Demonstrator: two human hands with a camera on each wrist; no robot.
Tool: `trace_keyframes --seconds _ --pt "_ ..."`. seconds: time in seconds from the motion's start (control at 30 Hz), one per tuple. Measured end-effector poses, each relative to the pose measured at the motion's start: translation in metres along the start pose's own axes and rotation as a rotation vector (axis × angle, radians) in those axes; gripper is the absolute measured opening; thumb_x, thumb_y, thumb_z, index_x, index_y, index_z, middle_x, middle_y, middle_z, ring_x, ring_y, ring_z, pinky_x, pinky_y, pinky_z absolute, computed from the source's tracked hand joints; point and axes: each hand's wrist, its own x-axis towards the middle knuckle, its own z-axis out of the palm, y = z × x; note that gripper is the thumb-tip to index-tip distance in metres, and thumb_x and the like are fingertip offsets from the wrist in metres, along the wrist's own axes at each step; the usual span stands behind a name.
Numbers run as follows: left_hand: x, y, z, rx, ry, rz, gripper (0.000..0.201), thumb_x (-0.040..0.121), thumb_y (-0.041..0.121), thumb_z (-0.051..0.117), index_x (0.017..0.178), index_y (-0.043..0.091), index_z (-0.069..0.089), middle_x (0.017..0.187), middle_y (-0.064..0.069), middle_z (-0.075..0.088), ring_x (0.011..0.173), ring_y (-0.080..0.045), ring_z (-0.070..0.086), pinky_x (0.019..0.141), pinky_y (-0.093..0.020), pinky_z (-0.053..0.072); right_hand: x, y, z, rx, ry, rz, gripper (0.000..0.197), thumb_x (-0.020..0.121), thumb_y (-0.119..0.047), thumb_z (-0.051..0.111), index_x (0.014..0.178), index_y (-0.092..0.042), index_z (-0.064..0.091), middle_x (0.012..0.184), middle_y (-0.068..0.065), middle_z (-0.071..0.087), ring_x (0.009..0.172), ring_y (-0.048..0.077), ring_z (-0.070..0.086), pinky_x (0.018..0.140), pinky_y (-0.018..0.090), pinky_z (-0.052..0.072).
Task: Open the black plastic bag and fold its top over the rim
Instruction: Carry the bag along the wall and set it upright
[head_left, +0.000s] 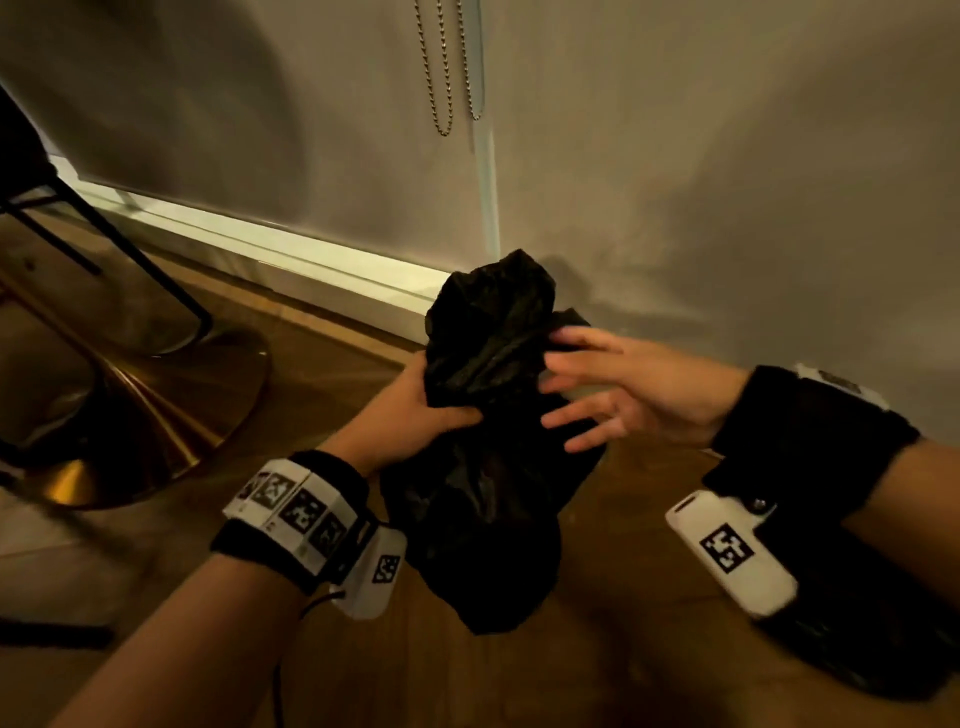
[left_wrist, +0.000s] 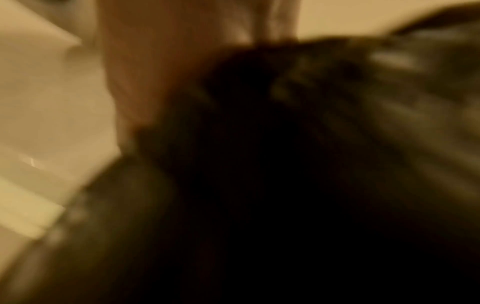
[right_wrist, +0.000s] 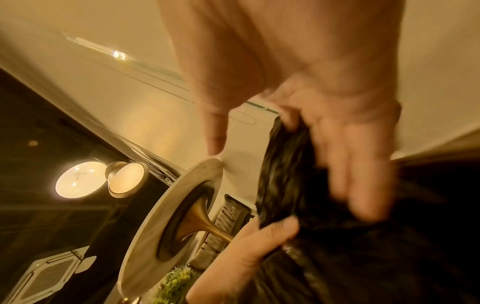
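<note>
A crumpled black plastic bag (head_left: 488, 441) hangs above the wooden floor in the middle of the head view, its bunched top (head_left: 493, 312) standing up and closed. My left hand (head_left: 415, 410) grips the bag's neck from the left, thumb across the front. My right hand (head_left: 608, 384) is at the right side of the bunched top, fingers spread and blurred, touching the plastic. In the right wrist view the right hand's fingers (right_wrist: 358, 185) lie against the bag's top (right_wrist: 283, 174). The left wrist view is blurred, filled by dark bag (left_wrist: 285, 185).
A pale wall with a baseboard (head_left: 260, 249) runs close behind the bag. Bead chains (head_left: 441, 73) hang on the wall above. A round table's brass pedestal base (head_left: 145, 415) and black chair legs (head_left: 119, 244) stand at the left. A dark object (head_left: 857, 639) lies under my right forearm.
</note>
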Motion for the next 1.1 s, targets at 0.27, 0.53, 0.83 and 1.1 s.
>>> trace_keyframes --seconds 0.27,0.53,0.83,1.1 --pt "-0.006 -0.010 0.016 -0.334 -0.025 -0.067 0.044 0.087 0.033 0.064 0.128 0.035 0.051 0.122 0.004 0.065 0.110 -0.013 0.064 0.088 -0.029 0.052 0.041 0.046 -0.011 -0.111 0.353 -0.240 0.100 0.073 -0.005 0.078 0.149 -0.027 0.018 0.134 0.001 0.052 0.120 0.023 0.056 0.099 0.047 0.049" --pt "-0.019 -0.077 -0.035 -0.131 0.118 -0.348 0.034 0.091 0.044 0.057 0.117 0.023 0.060 0.134 -0.009 0.058 0.105 -0.017 0.063 0.093 -0.035 0.050 0.025 0.104 -0.084 -0.442 0.368 -0.120 0.094 0.056 -0.058 0.081 0.135 -0.024 0.042 0.130 0.000 0.055 0.124 0.025 0.052 0.093 0.032 0.048" --pt "-0.015 -0.029 -0.020 0.647 0.132 0.345 0.024 0.076 0.053 0.061 0.098 0.046 0.060 0.127 0.008 0.050 0.124 -0.018 0.045 0.105 -0.049 0.038 0.046 0.017 0.004 -1.454 0.212 -0.516 0.033 0.088 -0.043 0.056 0.120 -0.048 0.056 0.134 -0.006 0.046 0.125 0.023 0.039 0.102 0.046 0.030" --pt "-0.009 -0.105 0.002 0.442 -0.135 -0.090 0.139 0.049 0.080 0.068 0.150 0.036 -0.017 0.158 0.007 -0.026 0.148 -0.017 -0.011 0.121 -0.045 0.009 0.097 0.055 -0.051 -1.230 -0.106 -0.005 0.123 0.067 -0.044 0.080 0.151 -0.035 -0.009 0.162 0.003 0.005 0.149 0.022 0.010 0.119 0.035 0.015"
